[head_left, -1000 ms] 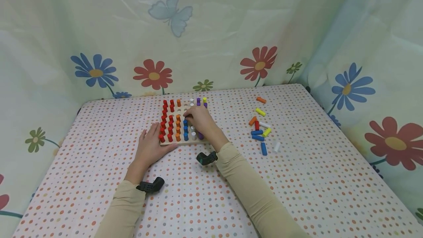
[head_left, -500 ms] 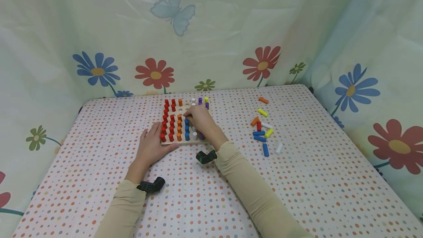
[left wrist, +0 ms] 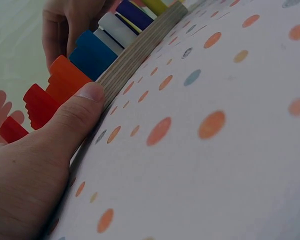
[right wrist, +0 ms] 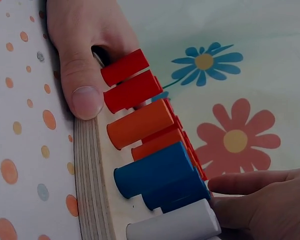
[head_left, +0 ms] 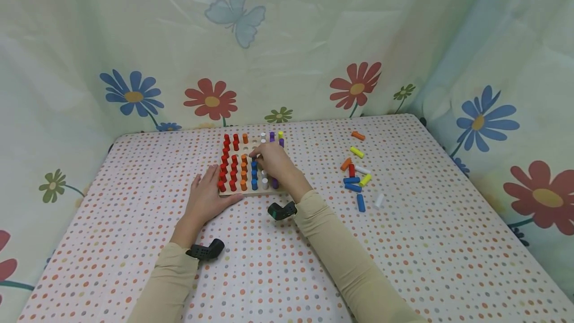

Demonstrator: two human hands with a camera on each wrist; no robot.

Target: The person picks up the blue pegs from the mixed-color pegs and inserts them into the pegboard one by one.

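A wooden pegboard lies on the table with rows of red, orange, blue, white, purple and yellow pegs standing in it. My left hand rests against its near left corner, fingers along the left side. The thumb presses on the front edge beside a red peg and an orange peg. Over the middle of the board, my right hand pinches a dark blue peg at the far end of the blue row. That hand covers part of the white and purple rows.
Right of the board lie loose pegs: blue pegs, an orange peg, a red peg, yellow pegs and white pegs. A dotted cloth covers the table. A flowered curtain hangs behind.
The head view has shifted slightly. Both hands keep nearly the same places on the board, the right fingertips staying at the far end of the blue row.
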